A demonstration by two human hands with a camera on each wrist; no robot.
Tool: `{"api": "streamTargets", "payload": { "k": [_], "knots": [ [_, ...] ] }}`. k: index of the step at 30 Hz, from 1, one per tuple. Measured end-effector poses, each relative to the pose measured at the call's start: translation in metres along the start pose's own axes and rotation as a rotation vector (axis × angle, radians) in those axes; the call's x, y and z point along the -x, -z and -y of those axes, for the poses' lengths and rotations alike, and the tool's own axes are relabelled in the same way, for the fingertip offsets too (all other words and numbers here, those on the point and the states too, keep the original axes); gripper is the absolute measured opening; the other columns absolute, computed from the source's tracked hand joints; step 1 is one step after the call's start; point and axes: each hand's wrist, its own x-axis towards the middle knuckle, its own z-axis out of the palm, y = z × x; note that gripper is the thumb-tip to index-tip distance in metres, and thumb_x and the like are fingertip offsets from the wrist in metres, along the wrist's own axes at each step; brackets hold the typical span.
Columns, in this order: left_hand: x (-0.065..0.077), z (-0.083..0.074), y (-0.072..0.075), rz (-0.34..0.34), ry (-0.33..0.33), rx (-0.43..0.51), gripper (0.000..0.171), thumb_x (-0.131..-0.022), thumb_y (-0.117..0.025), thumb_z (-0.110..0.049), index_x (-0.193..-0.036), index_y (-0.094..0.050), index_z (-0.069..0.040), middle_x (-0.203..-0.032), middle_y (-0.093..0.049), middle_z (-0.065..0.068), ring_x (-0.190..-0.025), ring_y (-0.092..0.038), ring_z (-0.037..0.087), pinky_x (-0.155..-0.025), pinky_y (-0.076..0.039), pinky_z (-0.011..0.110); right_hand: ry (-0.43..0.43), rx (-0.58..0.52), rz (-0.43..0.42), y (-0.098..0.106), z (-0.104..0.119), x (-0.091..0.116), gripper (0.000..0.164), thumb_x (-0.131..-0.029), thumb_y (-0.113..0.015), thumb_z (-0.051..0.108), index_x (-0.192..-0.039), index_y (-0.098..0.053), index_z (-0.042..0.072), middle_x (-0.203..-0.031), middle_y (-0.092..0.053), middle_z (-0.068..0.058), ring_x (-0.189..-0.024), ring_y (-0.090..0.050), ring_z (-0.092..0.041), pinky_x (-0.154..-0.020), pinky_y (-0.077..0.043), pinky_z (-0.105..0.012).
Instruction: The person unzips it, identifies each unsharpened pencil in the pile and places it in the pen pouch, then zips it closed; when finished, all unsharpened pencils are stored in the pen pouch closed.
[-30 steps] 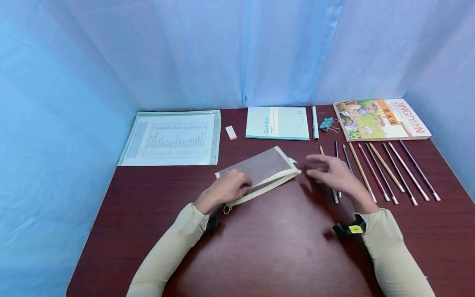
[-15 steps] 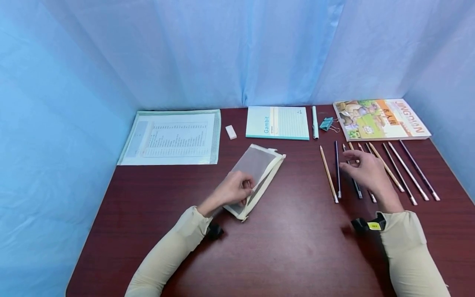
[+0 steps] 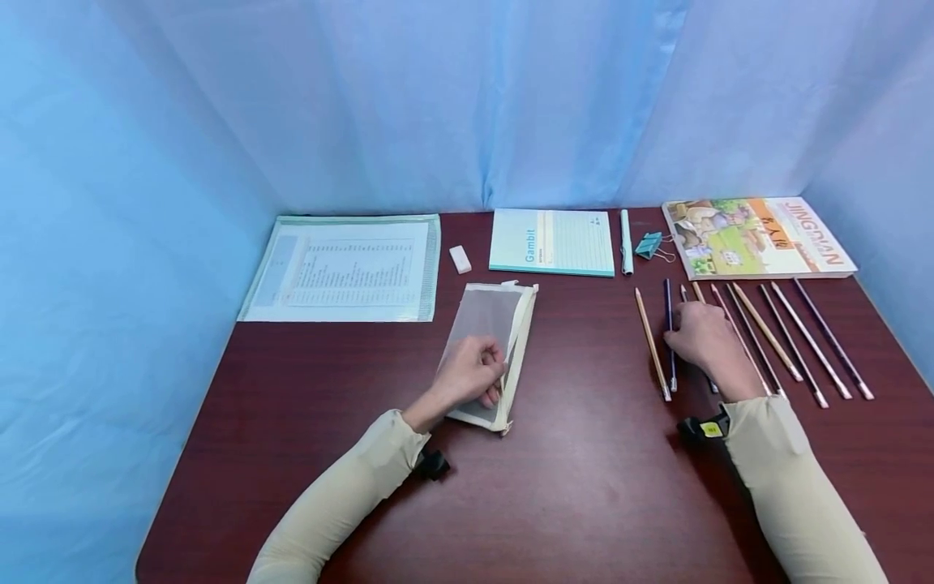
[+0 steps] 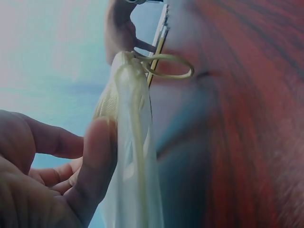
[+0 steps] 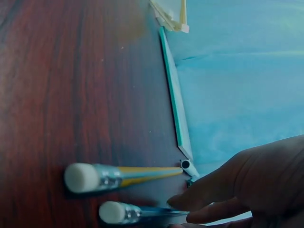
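In the head view my left hand (image 3: pixel 470 371) holds a cream-edged mesh zip pouch (image 3: pixel 485 307) by its zipper side, the pouch's long side running away from me. The left wrist view shows thumb and forefinger at the edge of the pouch (image 4: pixel 135 156), its ring pull (image 4: pixel 183 71) beyond. My right hand (image 3: pixel 706 337) is low over the row of pencils, fingertips right at a dark blue pencil (image 3: pixel 671 365). In the right wrist view the fingertips overlap the dark blue pencil (image 5: pixel 135 213); I cannot tell whether they pinch it. A yellow pencil (image 3: pixel 652 345) lies just left of it.
More pencils, such as a white one (image 3: pixel 810 337), lie in a row to the right. Along the back are a clear document sleeve (image 3: pixel 350 272), an eraser (image 3: pixel 460 259), a notebook (image 3: pixel 552 243), a pen (image 3: pixel 627 243), a binder clip (image 3: pixel 649 245) and a picture-covered book (image 3: pixel 759 237).
My left hand has turned the pouch so its far end swings left and away. My right hand has moved right from beside the pouch and come down to the pencils.
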Motion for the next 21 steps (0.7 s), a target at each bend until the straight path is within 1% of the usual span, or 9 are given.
{"api": "streamTargets", "payload": {
  "k": [4, 7, 9, 11, 15, 16, 18, 20, 21],
  "knots": [
    [-0.002, 0.002, -0.003, 0.004, 0.001, 0.02, 0.01, -0.091, -0.052, 0.003, -0.082, -0.055, 0.001, -0.059, -0.061, 0.009, -0.037, -0.056, 0.009, -0.039, -0.057, 0.033, -0.043, 0.016, 0.031, 0.002, 0.002, -0.004, 0.016, -0.073, -0.058, 0.006, -0.084, -0.057, -0.006, -0.08, -0.059, -0.028, -0.07, -0.054, -0.041, -0.057, -0.048, -0.048],
    [-0.003, 0.003, -0.003, 0.007, -0.005, 0.02, 0.01, -0.09, -0.05, 0.004, -0.082, -0.054, 0.0, -0.061, -0.063, 0.014, -0.036, -0.056, 0.009, -0.038, -0.057, 0.034, -0.08, 0.025, 0.057, 0.004, 0.003, -0.006, 0.016, -0.073, -0.06, 0.009, -0.081, -0.057, -0.005, -0.079, -0.059, -0.027, -0.073, -0.056, -0.043, -0.058, -0.049, -0.048],
    [-0.004, 0.004, -0.004, 0.006, -0.007, 0.017, 0.01, -0.09, -0.05, 0.003, -0.081, -0.054, 0.0, -0.062, -0.064, 0.017, -0.036, -0.056, 0.009, -0.038, -0.057, 0.034, -0.092, 0.026, 0.067, 0.005, 0.003, -0.007, 0.016, -0.073, -0.063, 0.011, -0.076, -0.057, -0.002, -0.076, -0.058, -0.024, -0.072, -0.056, -0.042, -0.057, -0.049, -0.044],
    [-0.003, 0.004, -0.004, 0.004, -0.007, 0.017, 0.009, -0.089, -0.051, 0.003, -0.081, -0.054, 0.0, -0.062, -0.064, 0.017, -0.036, -0.056, 0.009, -0.038, -0.057, 0.034, -0.083, 0.022, 0.076, 0.007, 0.002, -0.008, 0.016, -0.072, -0.065, 0.013, -0.071, -0.055, 0.0, -0.072, -0.057, -0.022, -0.069, -0.056, -0.039, -0.054, -0.047, -0.039],
    [-0.003, 0.004, -0.004, 0.006, -0.003, 0.019, 0.009, -0.089, -0.051, 0.003, -0.082, -0.054, 0.0, -0.061, -0.062, 0.012, -0.036, -0.056, 0.009, -0.038, -0.057, 0.033, -0.084, -0.016, 0.075, 0.013, -0.002, -0.005, 0.02, -0.073, -0.066, 0.015, -0.063, -0.051, 0.006, -0.066, -0.052, -0.014, -0.063, -0.053, -0.032, -0.049, -0.04, -0.031],
    [-0.003, 0.004, -0.004, 0.007, -0.001, 0.021, 0.009, -0.089, -0.051, 0.003, -0.082, -0.054, 0.0, -0.06, -0.062, 0.011, -0.037, -0.056, 0.009, -0.038, -0.057, 0.033, -0.087, -0.026, 0.069, 0.015, -0.003, -0.004, 0.02, -0.074, -0.066, 0.016, -0.064, -0.051, 0.006, -0.065, -0.05, -0.012, -0.063, -0.051, -0.03, -0.048, -0.038, -0.03],
    [-0.003, 0.004, -0.005, 0.004, 0.002, 0.026, 0.009, -0.09, -0.051, 0.003, -0.082, -0.054, 0.0, -0.06, -0.061, 0.01, -0.037, -0.057, 0.009, -0.038, -0.057, 0.033, -0.095, -0.055, 0.047, 0.02, -0.003, -0.001, 0.019, -0.077, -0.066, 0.017, -0.073, -0.059, 0.001, -0.068, -0.054, -0.013, -0.065, -0.054, -0.028, -0.05, -0.039, -0.028],
    [-0.003, 0.004, -0.005, -0.001, 0.007, 0.035, 0.009, -0.09, -0.051, 0.003, -0.083, -0.054, 0.0, -0.06, -0.061, 0.01, -0.036, -0.057, 0.01, -0.038, -0.057, 0.033, -0.077, -0.09, 0.02, 0.023, -0.001, 0.002, 0.026, -0.08, -0.066, 0.018, -0.088, -0.064, -0.007, -0.073, -0.061, -0.018, -0.064, -0.059, -0.025, -0.054, -0.041, -0.027],
    [-0.003, 0.004, -0.005, -0.004, 0.009, 0.037, 0.008, -0.09, -0.051, 0.003, -0.083, -0.054, 0.0, -0.06, -0.061, 0.01, -0.037, -0.057, 0.01, -0.038, -0.057, 0.033, -0.069, -0.131, 0.017, 0.024, 0.002, 0.004, 0.033, -0.082, -0.066, 0.018, -0.099, -0.064, -0.01, -0.078, -0.066, -0.021, -0.064, -0.063, -0.024, -0.054, -0.045, -0.028]
  ]
}}
